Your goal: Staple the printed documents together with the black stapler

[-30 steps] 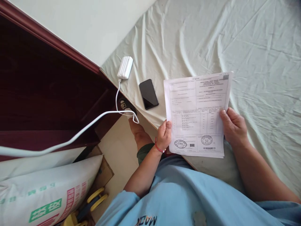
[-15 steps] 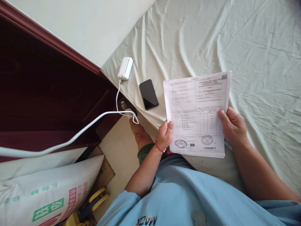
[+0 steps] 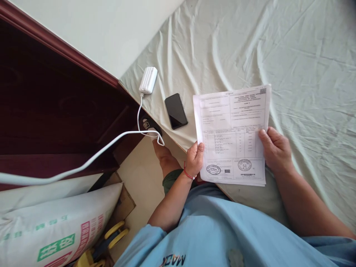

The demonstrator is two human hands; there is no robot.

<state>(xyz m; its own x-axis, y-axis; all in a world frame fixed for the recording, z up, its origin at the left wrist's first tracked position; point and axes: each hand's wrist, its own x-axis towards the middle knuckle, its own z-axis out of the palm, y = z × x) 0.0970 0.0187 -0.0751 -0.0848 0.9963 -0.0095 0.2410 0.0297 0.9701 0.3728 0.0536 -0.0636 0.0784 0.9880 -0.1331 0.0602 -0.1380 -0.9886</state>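
Printed paper sheets (image 3: 222, 129), a thin stack with a form, table lines and two round stamps near the bottom, are held up over the cloth-covered surface. My left hand (image 3: 194, 159), with a red string bracelet at the wrist, pinches their lower left edge, thumb on top. On the right edge, my right hand (image 3: 276, 148) grips with the thumb on the front and its other fingers partly hidden behind. A black phone (image 3: 176, 111) lies on the cloth to the left of the sheets. Past it rests a white power bank (image 3: 148, 80) with a cable plugged in.
The white cable (image 3: 91, 159) runs through the air across the left side. A wrinkled pale green cloth (image 3: 311, 74) covers the surface. Dark red wooden furniture (image 3: 55, 92) stands at left. Below it are white printed sacks (image 3: 63, 222) and a yellow-and-blue object (image 3: 115, 233) on the floor.
The upper right corner of the sheets has shifted slightly left and the right edge bends a little more. Both hands keep nearly the same place and hold.
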